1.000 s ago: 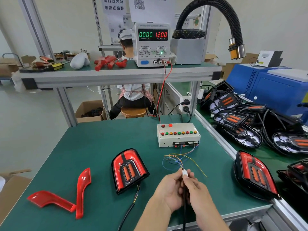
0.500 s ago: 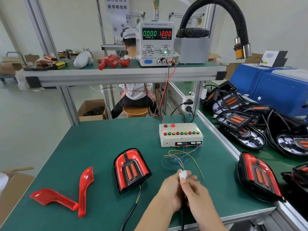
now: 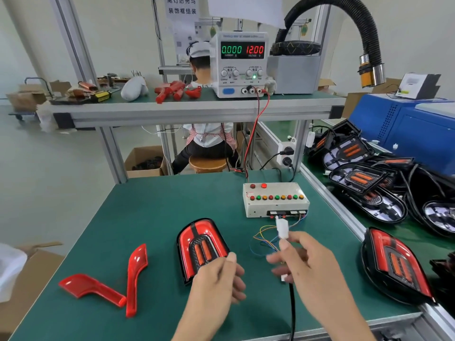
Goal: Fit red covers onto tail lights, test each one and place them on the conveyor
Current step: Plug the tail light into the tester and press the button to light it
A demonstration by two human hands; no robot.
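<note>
Hands apart over the green bench, the tail light just beyond the left one.

Left hand [image 3: 216,279] hangs loosely curled, holding nothing; right hand [image 3: 305,264] pinches a white connector [image 3: 282,228]. The tail light [image 3: 200,247] lies face-up beside the left fingers, the test box [image 3: 274,199] farther back.

Pale walls [image 3: 418,33], greyish, perhaps greenish floor [image 3: 61,168], aluminium-framed shelf [image 3: 197,112].

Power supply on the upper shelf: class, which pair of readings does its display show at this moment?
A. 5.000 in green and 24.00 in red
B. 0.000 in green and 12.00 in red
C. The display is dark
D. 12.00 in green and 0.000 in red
B: the power supply shows green digits 0.000 on the left, over the current label, and red digits 12.00 on the right, over the voltage label.
</note>
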